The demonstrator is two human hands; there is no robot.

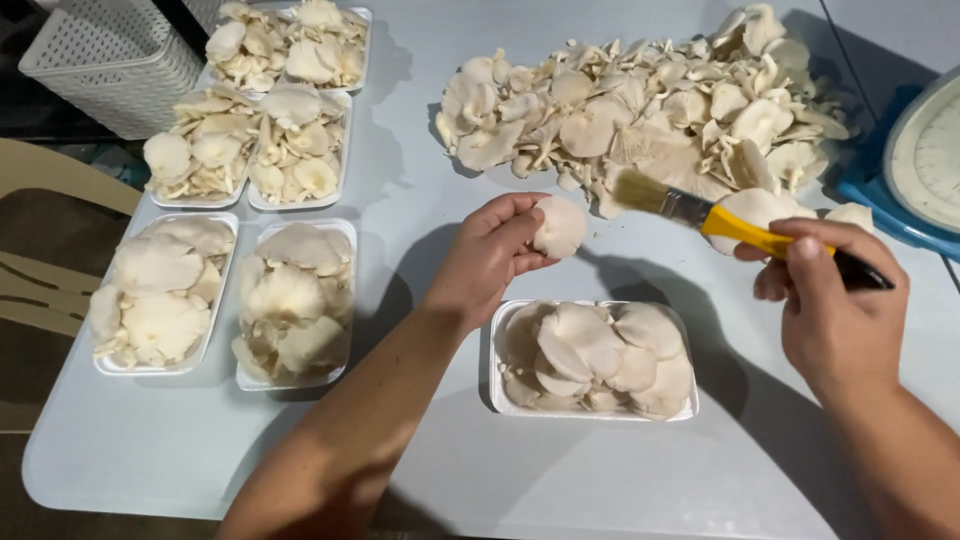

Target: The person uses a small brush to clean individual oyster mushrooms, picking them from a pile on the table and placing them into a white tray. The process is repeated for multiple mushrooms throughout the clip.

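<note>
The left hand point(492, 255) pinches 1 pale mushroom cap point(558, 226) at 12 o'clock of the near tray point(497, 375); the right hand point(835, 300), its grip closed round a yellow-handled brush point(720, 222), hovers at 3 o'clock; hard strokes could tear the thin cap, or a loose pinch drop it onto the surface point(420, 200).

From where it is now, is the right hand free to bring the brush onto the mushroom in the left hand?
Probably yes. The right hand holds the paintbrush with its bristles pointing at the mushroom cap pinched in the left hand. Only bare table lies between them; nothing blocks the way.
</note>
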